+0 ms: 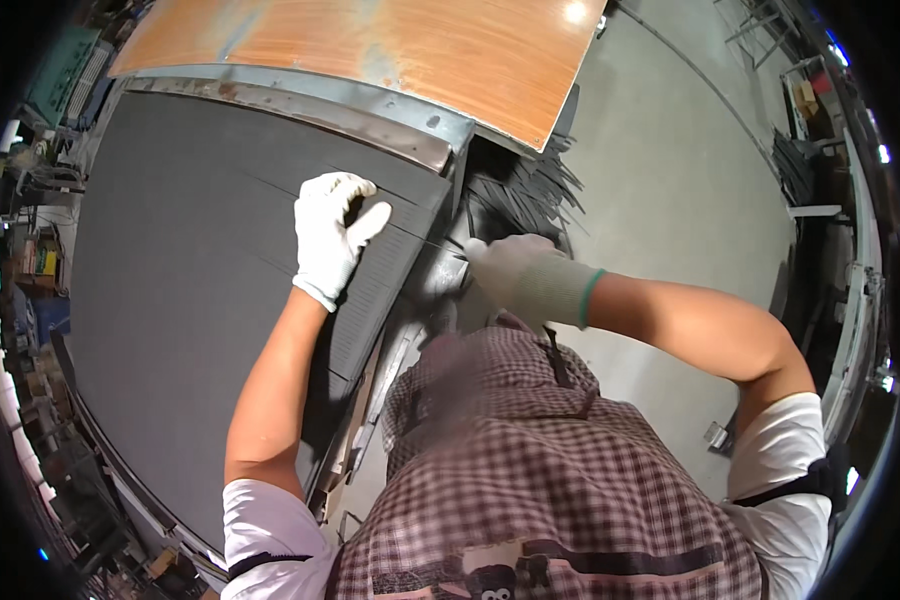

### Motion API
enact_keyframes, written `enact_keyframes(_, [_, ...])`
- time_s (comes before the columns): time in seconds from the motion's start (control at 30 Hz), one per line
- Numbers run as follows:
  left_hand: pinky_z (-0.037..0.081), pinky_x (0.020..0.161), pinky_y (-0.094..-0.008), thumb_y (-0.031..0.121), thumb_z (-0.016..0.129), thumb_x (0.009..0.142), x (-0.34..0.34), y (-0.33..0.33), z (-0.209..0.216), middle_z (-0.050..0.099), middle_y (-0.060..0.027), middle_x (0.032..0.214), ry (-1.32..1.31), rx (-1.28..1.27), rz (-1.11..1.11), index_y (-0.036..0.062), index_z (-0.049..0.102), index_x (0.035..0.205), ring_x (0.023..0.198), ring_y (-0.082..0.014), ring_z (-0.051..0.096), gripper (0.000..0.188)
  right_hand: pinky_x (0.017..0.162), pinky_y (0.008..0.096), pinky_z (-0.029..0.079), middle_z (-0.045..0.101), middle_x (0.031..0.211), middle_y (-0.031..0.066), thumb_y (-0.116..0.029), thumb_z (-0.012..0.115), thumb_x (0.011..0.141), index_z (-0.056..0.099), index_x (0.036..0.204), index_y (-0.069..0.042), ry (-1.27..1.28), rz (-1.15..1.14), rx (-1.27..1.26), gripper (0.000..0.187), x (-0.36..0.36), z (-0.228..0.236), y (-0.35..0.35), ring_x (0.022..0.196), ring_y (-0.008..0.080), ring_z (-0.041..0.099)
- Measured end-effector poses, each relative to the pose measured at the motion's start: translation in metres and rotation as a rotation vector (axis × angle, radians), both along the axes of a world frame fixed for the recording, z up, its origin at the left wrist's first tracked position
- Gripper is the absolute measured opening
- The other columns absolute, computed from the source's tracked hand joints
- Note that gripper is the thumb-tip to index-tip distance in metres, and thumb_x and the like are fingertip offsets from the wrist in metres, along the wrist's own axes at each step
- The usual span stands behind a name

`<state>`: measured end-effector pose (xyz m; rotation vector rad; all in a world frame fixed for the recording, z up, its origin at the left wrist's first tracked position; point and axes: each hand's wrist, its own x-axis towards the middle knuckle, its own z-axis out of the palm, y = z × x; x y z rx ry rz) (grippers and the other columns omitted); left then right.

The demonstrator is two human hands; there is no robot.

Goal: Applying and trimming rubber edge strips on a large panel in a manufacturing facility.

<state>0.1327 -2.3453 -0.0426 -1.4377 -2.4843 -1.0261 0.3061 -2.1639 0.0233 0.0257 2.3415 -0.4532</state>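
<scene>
Pressing down on a large dark grey sheet [190,260], the left hand [332,236], in a white work glove, lies flat near the sheet's right edge with fingers bent at the knuckles and the thumb spread toward the right; it grips nothing. The sheet covers most of a metal-framed workbench [370,110], and thin lines cross its surface near the glove. The right hand [515,272], in a greyer glove with a green cuff band, is closed at the sheet's right edge; a thin dark line [440,243] runs from it across to the left thumb, but what it is cannot be told. Just beyond the right hand, a pile of narrow dark offcut strips [530,185] lies on the concrete floor [670,180] beside the bench. A wood-grain board [390,45] rests on the far end of the bench, above the sheet. The person wears a checked apron [530,470] over a white short-sleeved shirt.
</scene>
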Motion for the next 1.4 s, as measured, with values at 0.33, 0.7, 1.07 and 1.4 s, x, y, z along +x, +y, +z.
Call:
enact_keyframes(0.33, [0.047, 0.085, -0.0363, 0.027, 0.08, 0.078, 0.0, 0.02, 0.006, 0.064, -0.0094, 0.092, -0.021, 0.023, -0.036, 0.003, 0.067, 0.09, 0.093, -0.0273, 0.057, 0.03, 0.055, 0.0467, 0.052, 0.065, 0.068, 0.015, -0.024, 0.052, 0.099, 0.053, 0.101, -0.003, 0.893, -0.143, -0.219, 0.021, 0.047, -0.179, 0.008, 0.063, 0.0337, 0.066])
enact_keyframes(0.7, [0.047, 0.095, -0.0431, 0.019, 0.07, 0.084, 0.018, 0.005, 0.001, 0.067, -0.0144, 0.112, 0.142, -0.045, 0.044, 0.006, 0.071, 0.105, 0.107, -0.0338, 0.059, 0.025, 0.076, 0.0384, 0.054, 0.067, 0.093, 0.0163, -0.028, 0.055, 0.098, 0.035, 0.15, -0.007, 0.729, -0.306, -0.995, 0.06, 0.052, -0.009, 0.008, 0.078, 0.0291, 0.067])
enact_keyframes(1.07, [0.04, 0.104, -0.0496, 0.014, 0.065, 0.083, 0.046, 0.015, 0.007, 0.061, -0.0176, 0.122, 0.212, -0.086, 0.029, 0.0072, 0.067, 0.113, 0.115, -0.0383, 0.055, 0.031, 0.075, 0.0441, 0.052, 0.067, 0.095, 0.0196, -0.016, 0.052, 0.09, 0.056, 0.122, -0.001, 0.604, -0.371, -0.483, 0.035, -0.102, -0.064, 0.072, 0.085, 0.0368, 0.065])
enact_keyframes(1.4, [0.037, 0.108, -0.0527, 0.021, 0.066, 0.082, 0.058, 0.019, -0.001, 0.059, -0.0143, 0.126, 0.139, -0.103, 0.091, 0.0115, 0.067, 0.115, 0.12, -0.035, 0.053, 0.034, 0.067, 0.031, 0.051, 0.07, 0.098, 0.0101, -0.041, 0.061, 0.097, 0.067, 0.104, 0.001, 0.217, -0.927, -0.862, 0.042, -0.069, -0.088, 0.042, 0.084, 0.0187, 0.065])
